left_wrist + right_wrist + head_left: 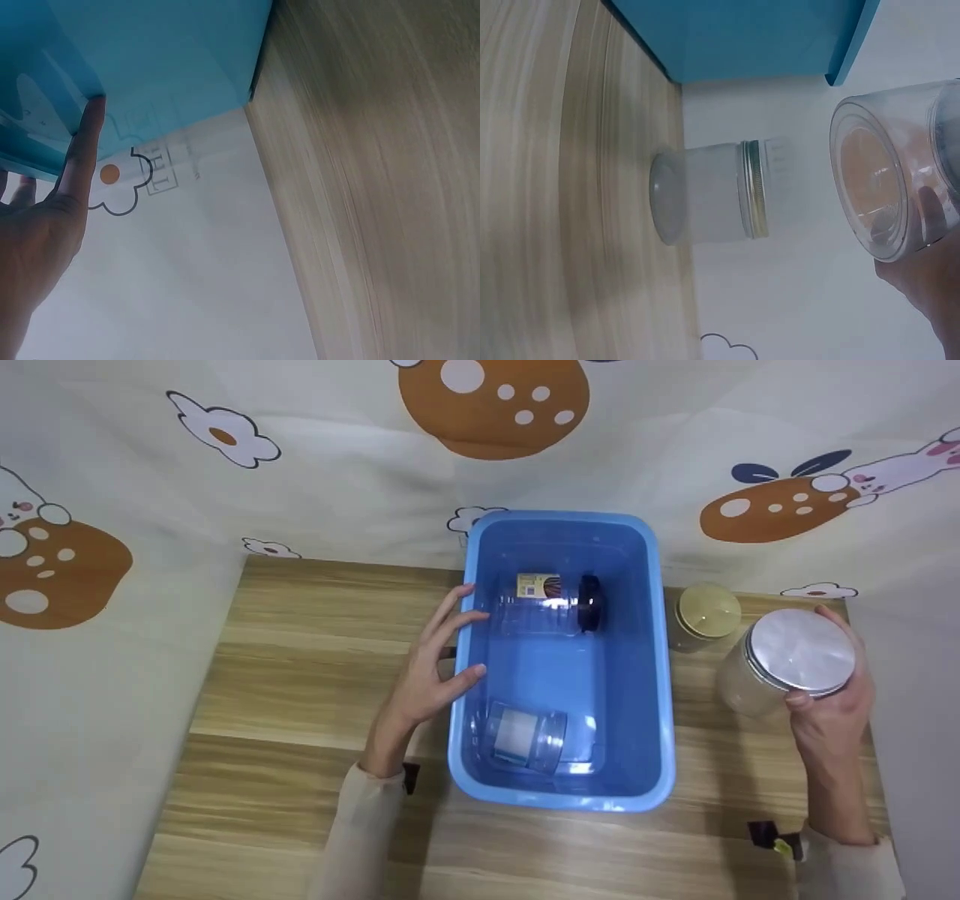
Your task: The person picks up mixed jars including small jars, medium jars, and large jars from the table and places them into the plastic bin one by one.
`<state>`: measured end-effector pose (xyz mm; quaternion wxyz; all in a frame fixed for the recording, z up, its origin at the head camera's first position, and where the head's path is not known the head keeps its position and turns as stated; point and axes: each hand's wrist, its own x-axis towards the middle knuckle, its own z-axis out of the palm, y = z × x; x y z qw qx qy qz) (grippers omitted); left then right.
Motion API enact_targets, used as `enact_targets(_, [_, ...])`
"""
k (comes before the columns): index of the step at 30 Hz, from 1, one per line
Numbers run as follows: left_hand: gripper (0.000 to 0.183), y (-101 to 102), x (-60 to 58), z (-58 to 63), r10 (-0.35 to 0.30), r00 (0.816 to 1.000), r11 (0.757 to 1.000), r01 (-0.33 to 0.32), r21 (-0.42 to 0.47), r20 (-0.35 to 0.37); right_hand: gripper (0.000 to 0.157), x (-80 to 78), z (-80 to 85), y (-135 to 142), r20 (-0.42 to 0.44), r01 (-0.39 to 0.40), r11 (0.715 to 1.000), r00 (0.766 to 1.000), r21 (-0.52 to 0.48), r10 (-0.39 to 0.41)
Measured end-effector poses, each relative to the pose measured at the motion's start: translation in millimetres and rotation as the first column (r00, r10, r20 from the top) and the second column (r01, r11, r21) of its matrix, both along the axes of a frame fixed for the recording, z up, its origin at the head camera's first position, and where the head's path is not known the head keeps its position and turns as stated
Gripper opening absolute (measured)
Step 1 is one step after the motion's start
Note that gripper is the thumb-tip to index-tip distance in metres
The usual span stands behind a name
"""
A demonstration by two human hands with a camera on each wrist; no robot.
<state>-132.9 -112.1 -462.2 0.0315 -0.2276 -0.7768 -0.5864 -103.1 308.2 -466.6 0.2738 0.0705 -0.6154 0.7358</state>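
My left hand point(441, 660) rests with straight fingers on the left rim of a blue plastic bin point(664, 675); in the left wrist view a fingertip point(94, 112) touches the bin's wall point(172, 52). My right hand point(834, 701) grips a clear jar with a silver lid point(801, 651) just right of the bin, held tilted above the table. The right wrist view shows that jar's clear bottom point(885, 184). Inside the bin lie a clear jar with a black lid point(555, 604) at the back and another clear jar point(525, 735) at the front.
A frosted jar with a pale yellow lid point(705, 616) stands on the wooden table point(315, 660) between the bin and the held jar, also seen as the frosted jar point(705, 193). A patterned cloth point(675, 450) walls in the back and both sides.
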Motion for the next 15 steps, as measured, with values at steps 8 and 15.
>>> enact_targets(8, [0.055,1,-0.7,-0.6,0.000,1.000,1.000,0.000,0.001,0.005,0.103,-2.8,10.1,-3,-0.020,-0.014,1.000,1.000,0.005,0.014])
enact_targets(15, [0.054,2,0.3,-0.3,0.002,1.000,1.000,-0.002,0.003,0.017,0.103,-5.2,14.1,-3,-0.034,-0.035,0.999,0.999,0.001,0.035])
